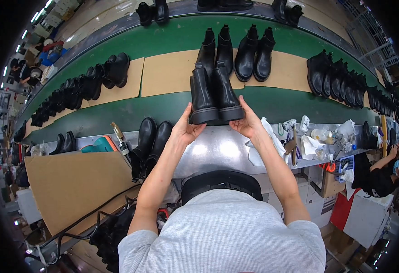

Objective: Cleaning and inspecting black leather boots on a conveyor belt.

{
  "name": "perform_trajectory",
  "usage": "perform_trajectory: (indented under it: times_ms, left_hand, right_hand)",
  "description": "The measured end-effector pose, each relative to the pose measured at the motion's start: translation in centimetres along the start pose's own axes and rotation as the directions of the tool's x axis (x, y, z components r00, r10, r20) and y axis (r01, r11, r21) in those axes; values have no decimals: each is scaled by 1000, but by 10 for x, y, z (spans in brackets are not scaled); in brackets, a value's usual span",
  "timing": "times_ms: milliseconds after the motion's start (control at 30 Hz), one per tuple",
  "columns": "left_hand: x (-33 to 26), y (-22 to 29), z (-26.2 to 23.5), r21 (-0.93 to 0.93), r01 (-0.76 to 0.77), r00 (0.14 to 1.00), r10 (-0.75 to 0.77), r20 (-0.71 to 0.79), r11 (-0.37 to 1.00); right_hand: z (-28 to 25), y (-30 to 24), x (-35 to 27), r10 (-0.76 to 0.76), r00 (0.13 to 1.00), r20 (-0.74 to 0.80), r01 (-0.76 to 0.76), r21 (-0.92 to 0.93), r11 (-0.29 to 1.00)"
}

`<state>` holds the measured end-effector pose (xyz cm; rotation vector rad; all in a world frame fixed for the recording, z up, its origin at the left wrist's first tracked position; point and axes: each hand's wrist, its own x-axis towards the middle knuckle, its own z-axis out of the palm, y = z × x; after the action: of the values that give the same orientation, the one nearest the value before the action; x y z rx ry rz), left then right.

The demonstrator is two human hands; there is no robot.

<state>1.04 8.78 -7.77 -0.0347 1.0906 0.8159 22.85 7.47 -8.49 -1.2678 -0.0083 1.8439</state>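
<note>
Both my arms reach forward over the metal bench, holding a pair of black ankle boots side by side. My left hand point(186, 128) is closed round the heel of the left boot point(203, 98). On the other side, my right hand point(248, 122) grips the heel of the right boot point(225, 95). The boots' heels face me and their shafts point up and away. Just beyond them, two more pairs of black boots point(254, 54) stand on a cardboard sheet point(167, 75) laid along the green conveyor belt point(135, 111).
Rows of black boots point(79, 88) line the belt at left, with more boots point(333, 79) at right. Another pair point(147, 143) leans left of my arm by a heat gun point(100, 145) and large cardboard point(76, 186). Cloths point(263, 145) and bottles point(322, 135) clutter the bench's right. A person point(381, 170) works far right.
</note>
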Motion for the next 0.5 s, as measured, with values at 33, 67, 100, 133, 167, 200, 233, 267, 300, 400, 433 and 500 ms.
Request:
perform_trajectory:
  times_ms: [33,67,100,133,167,200,233,267,300,400,433,500]
  left_hand:
    - [0,-1,-1,2,4,1000,-4,-2,1000]
    - [0,-1,-4,2,7,1000,-7,-5,1000]
    - [1,-2,-10,1,6,1000,-6,-9,1000]
    - [1,-3,-20,26,44,992,-47,115,999]
    - [0,-6,-31,56,77,968,-88,236,995]
    - [-12,-10,-32,149,7,944,-55,325,989]
    - [-10,-14,-49,251,2,937,-89,339,968]
    - [-3,-24,-70,388,-22,962,-87,260,921]
    - [5,-32,-83,523,-20,980,-87,180,852]
    - [8,-41,-87,555,189,971,-237,15,810]
    - [7,-40,-81,653,121,977,-206,55,748]
    - [16,-27,-50,885,64,997,-66,-38,462]
  right_hand:
    - [1,1,-1,4,1000,-17,-4,3,1000]
    - [0,2,-4,9,1000,-19,-8,6,1000]
    - [-2,4,-8,8,999,35,-8,-3,1000]
    - [-3,5,-10,8,996,94,-6,-15,1000]
    - [-10,9,-16,17,979,204,-11,-27,1000]
    - [-28,19,-15,-60,960,272,83,-72,994]
    - [-47,30,-12,-35,945,326,74,-106,992]
    - [-54,41,-15,3,959,282,62,-222,973]
    - [-57,56,-15,-66,988,140,103,-275,956]
    - [-89,84,8,-153,988,-34,80,-731,678]
    - [-76,73,1,-145,989,-25,63,-819,570]
    - [-46,51,3,-190,967,171,238,-875,422]
